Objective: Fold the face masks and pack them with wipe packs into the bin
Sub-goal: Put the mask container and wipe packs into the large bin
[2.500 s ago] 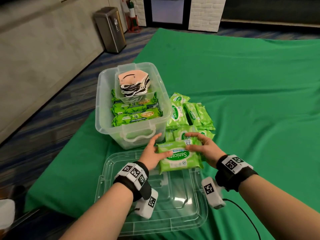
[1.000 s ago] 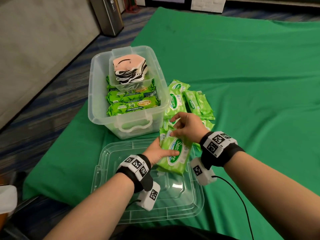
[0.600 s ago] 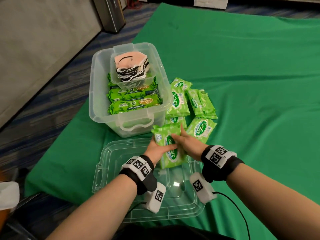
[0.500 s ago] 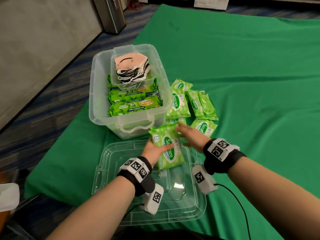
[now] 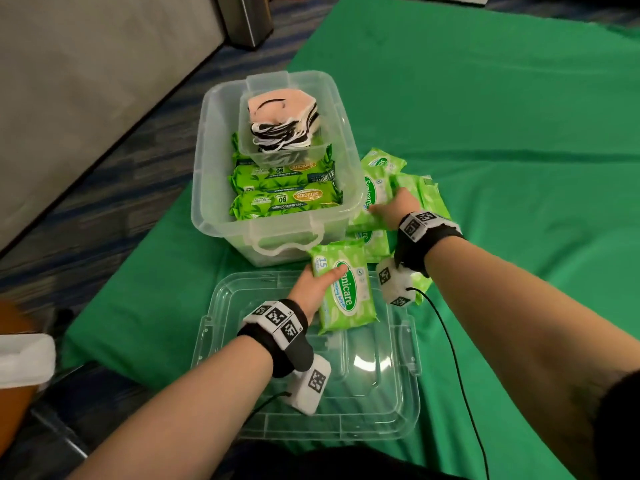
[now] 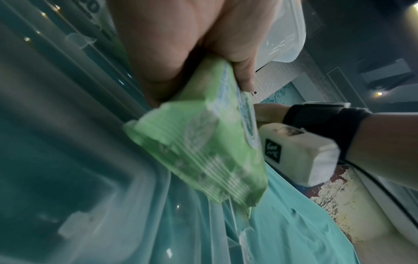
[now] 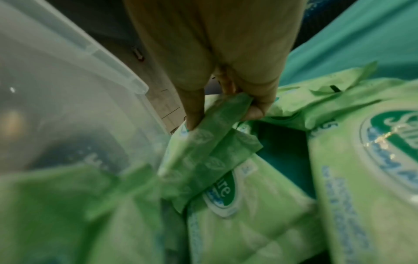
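The left hand [image 5: 313, 284] has its grip around a light green Sanicare wipe pack [image 5: 344, 287], thumb across the printed face and fingers beneath, holding it over the far edge of the clear lid [image 5: 311, 410] that lies flat on the green cloth [image 5: 502, 150]. In the left wrist view the pack [image 6: 203, 151] hangs tilted from that hand [image 6: 192, 44].

The right hand [image 5: 394, 209] reaches into the loose pile of wipe packs [image 5: 381, 174] just beside the clear bin [image 5: 207, 188]. The right wrist view shows its grip [image 7: 217, 53] pinching the edge of a second wipe pack [image 7: 210, 142] between thumb and fingers, raised on edge above the others.

Inside the bin lie darker green 80-count wipe packs [image 5: 284, 199], and above them a small clear tray [image 5: 256, 147] holds a stack of folded face masks [image 5: 284, 119], the top one peach.
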`<act>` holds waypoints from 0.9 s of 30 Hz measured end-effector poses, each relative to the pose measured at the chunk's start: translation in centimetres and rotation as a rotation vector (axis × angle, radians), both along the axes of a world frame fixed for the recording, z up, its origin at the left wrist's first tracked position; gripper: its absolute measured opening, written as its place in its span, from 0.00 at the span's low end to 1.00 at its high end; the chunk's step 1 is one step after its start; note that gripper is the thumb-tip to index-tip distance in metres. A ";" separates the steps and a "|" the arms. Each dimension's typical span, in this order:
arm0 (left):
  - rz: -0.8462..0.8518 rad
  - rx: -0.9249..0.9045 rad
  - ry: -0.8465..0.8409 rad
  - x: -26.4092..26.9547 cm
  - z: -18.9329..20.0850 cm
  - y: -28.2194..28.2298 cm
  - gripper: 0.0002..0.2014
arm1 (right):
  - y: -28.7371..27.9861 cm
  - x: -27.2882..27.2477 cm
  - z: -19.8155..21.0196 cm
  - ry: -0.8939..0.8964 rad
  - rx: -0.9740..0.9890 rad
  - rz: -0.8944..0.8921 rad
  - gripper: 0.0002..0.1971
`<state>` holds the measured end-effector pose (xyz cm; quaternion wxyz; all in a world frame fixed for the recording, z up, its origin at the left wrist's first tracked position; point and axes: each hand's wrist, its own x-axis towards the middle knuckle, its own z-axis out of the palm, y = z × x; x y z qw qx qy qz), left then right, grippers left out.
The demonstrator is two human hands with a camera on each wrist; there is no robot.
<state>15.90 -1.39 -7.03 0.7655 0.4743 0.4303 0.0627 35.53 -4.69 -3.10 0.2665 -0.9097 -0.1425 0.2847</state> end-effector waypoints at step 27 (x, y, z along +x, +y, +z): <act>-0.089 -0.079 -0.091 -0.8 1.4 -3.3 0.23 | -12.0 -10.6 -1.6 0.554 0.455 0.094 0.64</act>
